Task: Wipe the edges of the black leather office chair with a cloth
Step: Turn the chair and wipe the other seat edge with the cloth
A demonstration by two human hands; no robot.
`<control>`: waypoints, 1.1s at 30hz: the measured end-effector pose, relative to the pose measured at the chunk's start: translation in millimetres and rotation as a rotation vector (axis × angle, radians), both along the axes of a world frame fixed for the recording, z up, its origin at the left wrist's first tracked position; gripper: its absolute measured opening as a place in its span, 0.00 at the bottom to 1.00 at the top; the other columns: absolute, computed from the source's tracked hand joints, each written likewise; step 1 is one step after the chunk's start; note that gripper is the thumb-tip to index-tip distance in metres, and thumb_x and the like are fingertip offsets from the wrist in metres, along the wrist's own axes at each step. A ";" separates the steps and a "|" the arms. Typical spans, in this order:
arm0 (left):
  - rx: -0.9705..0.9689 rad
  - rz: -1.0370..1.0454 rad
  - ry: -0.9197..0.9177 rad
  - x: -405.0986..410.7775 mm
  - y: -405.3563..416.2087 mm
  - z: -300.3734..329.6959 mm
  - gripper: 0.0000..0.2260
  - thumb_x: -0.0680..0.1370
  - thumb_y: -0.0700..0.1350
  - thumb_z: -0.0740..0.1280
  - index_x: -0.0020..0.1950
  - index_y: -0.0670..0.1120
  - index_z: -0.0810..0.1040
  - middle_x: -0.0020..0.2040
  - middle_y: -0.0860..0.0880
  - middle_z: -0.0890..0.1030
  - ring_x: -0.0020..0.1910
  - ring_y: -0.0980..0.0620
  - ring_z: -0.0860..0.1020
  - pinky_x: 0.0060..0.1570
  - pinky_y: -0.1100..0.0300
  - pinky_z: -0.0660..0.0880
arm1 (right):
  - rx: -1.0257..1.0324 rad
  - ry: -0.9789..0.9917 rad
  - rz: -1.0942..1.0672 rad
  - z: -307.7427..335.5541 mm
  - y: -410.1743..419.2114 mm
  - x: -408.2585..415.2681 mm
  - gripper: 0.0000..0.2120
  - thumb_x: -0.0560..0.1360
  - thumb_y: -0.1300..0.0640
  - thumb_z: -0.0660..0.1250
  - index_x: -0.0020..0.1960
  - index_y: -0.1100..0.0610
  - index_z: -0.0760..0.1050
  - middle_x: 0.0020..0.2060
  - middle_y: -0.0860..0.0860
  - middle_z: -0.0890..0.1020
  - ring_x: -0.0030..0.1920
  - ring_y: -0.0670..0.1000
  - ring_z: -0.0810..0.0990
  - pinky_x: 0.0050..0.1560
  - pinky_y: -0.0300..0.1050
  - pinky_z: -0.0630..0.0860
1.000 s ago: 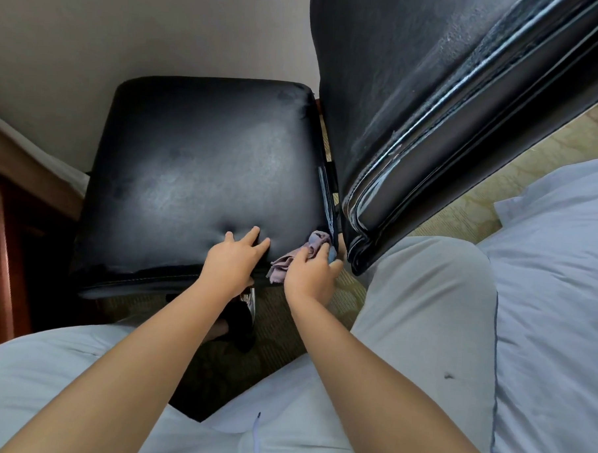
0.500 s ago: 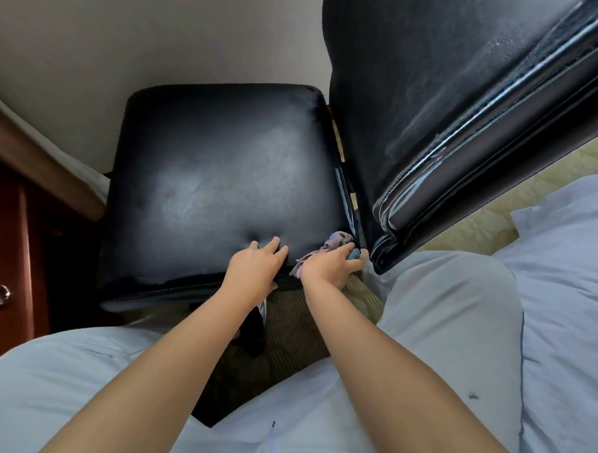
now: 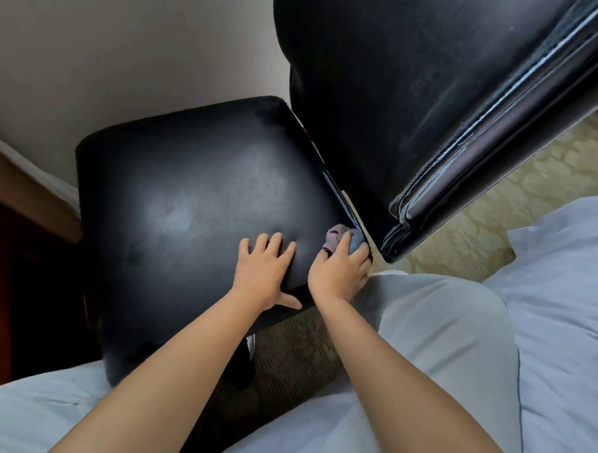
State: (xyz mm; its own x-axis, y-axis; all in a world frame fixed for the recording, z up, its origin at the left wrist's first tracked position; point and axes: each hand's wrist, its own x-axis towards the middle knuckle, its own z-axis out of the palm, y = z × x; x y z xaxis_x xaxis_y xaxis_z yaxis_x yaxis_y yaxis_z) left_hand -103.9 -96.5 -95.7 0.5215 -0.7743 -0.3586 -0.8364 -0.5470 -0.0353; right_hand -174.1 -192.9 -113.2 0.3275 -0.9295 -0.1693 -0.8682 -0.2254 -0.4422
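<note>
One corner of the seat is where the work is right now. The right hand [image 3: 338,274] has its grip curled round a bunched cloth [image 3: 341,235], purple and blue, and pushes it against the near right corner of the black chair seat [image 3: 189,201], right by the gap where the seat meets the chair back [image 3: 415,111]. The left hand [image 3: 263,271] lies flat on the seat just beside it, its grip spread out and holding nothing, with the thumb down over the front edge; it looks like it is there to keep the chair from moving. I think the job is only part way done. The cloth is touching one small spot, and no edge shows a clear sign of being clean or dirty, so I cannot tell which edges are finished. The seat top looks a bit dull and cloudy in the middle. The long shiny edge of the chair back is well apart from the cloth. The far edge and the left edge of the seat are far from it too. Most of the edges may be left to do. A white bed cover [image 3: 561,306] lies at the right, and a patterned carpet [image 3: 481,186] is under the chair.
</note>
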 end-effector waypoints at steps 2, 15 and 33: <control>0.035 0.028 0.085 1.7 -10.7 0.2 0.52 0.66 0.70 0.68 0.78 0.47 0.48 0.78 0.44 0.44 0.77 0.41 0.44 0.69 0.33 0.49 | -0.001 0.006 0.006 1.2 -11.5 6.2 0.27 0.79 0.52 0.59 0.76 0.53 0.57 0.73 0.55 0.57 0.69 0.57 0.58 0.67 0.55 0.59; 0.222 -0.002 0.052 7.1 -58.8 17.3 0.46 0.62 0.67 0.74 0.70 0.41 0.67 0.69 0.46 0.62 0.64 0.41 0.65 0.38 0.55 0.74 | -0.173 -0.058 0.183 -4.1 -33.4 2.2 0.28 0.73 0.70 0.62 0.72 0.55 0.66 0.74 0.53 0.59 0.66 0.59 0.65 0.53 0.53 0.75; 0.365 0.109 0.110 14.8 -74.5 7.9 0.68 0.58 0.71 0.73 0.73 0.46 0.26 0.75 0.46 0.28 0.73 0.31 0.34 0.63 0.28 0.62 | -0.176 -0.012 0.231 -25.5 -48.7 13.4 0.21 0.80 0.62 0.57 0.73 0.61 0.63 0.75 0.56 0.57 0.73 0.59 0.56 0.68 0.53 0.65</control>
